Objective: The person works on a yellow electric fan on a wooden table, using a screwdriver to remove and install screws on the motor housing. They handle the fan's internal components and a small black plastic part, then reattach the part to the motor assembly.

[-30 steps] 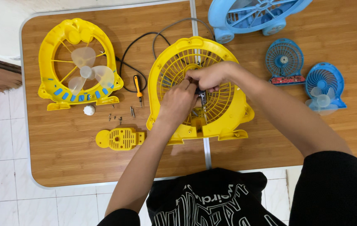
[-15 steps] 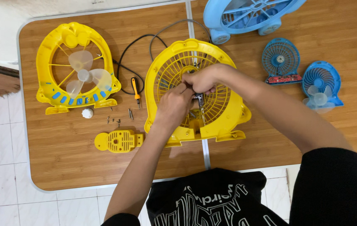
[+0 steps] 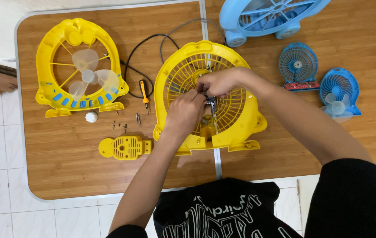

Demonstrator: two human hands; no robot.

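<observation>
**Yellow plastic grille under both your hands**

Yellow and ribbed, the fan housing (image 3: 208, 97) lies flat at the centre of the wooden table (image 3: 64, 172), straddling the table's metal seam. Your left hand (image 3: 183, 112) rests on the grille with its fingers curled tight towards a small dark metal part (image 3: 211, 103) near the hub; whether they actually pinch it, you cannot tell from this view. Your right hand (image 3: 219, 82), at about one o'clock from the left, is bunched with fingertips nearly closed, touching the same spot.

At nine o'clock from the housing lies a short orange-handled screwdriver (image 3: 144, 90), beside a looping black cable (image 3: 144, 55). Loose screws (image 3: 126, 123) lie scattered just below it, and a flat yellow vented cover (image 3: 126, 147) lies at seven o'clock. Far left sits a second yellow frame (image 3: 80, 66) with translucent blades; a round white knob (image 3: 91, 117) lies just below it.
</observation>
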